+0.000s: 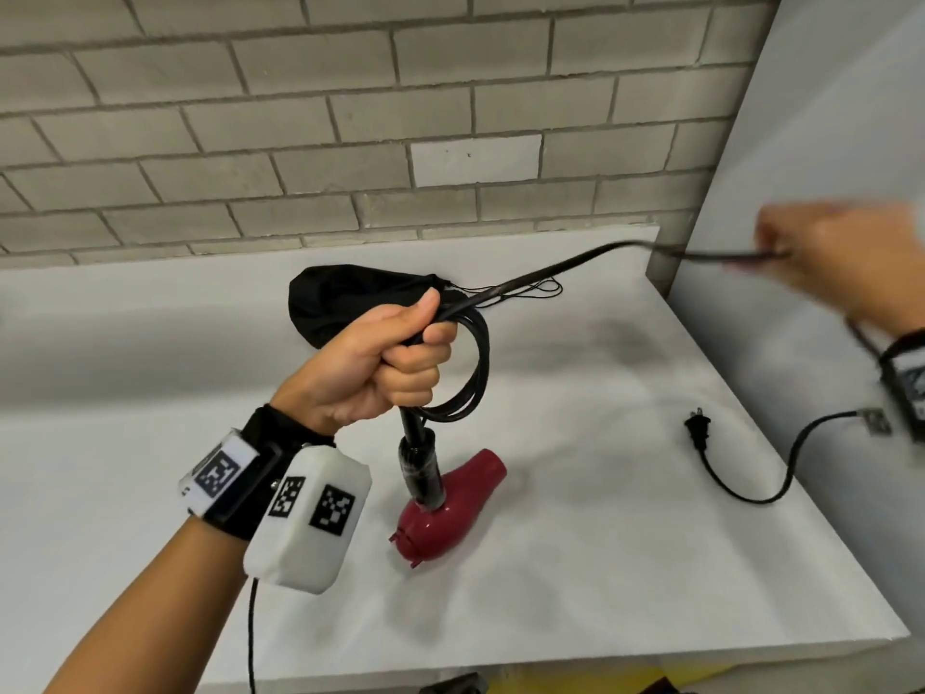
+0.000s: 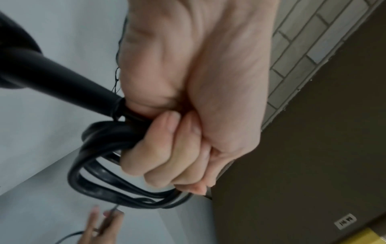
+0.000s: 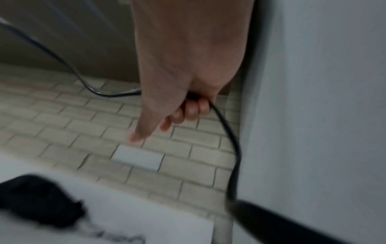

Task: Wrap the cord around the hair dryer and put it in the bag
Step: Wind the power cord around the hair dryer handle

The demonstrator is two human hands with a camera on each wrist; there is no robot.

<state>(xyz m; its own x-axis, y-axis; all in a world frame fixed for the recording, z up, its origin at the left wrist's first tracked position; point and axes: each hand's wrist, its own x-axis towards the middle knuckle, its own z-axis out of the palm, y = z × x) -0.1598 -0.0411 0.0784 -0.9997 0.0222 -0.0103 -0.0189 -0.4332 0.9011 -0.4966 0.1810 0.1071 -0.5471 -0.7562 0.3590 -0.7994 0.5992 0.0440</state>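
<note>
head view: left hand (image 1: 395, 353) fists the hair dryer (image 1: 450, 508) handle plus cord (image 1: 575, 265) loops, red body hanging over the tabletop (image 1: 600, 568); right hand (image 1: 831, 263) pinches the cord taut by the right edge; bag (image 1: 345, 298) behind, plug (image 1: 698, 435) lying free

left wrist view: fingers (image 2: 167, 158) curled round coils (image 2: 108, 186)

right wrist view: blurred, cord (image 3: 231, 137) held

Right hand (image 1: 846, 263) smeared by motion blur in the head view, wrist cut off at the frame edge. Top of the dryer handle (image 1: 418, 460) buried inside the left hand (image 1: 380, 363). Part of the bag (image 1: 345, 298) hidden behind that fist; just a dark blur in the right wrist view.
</note>
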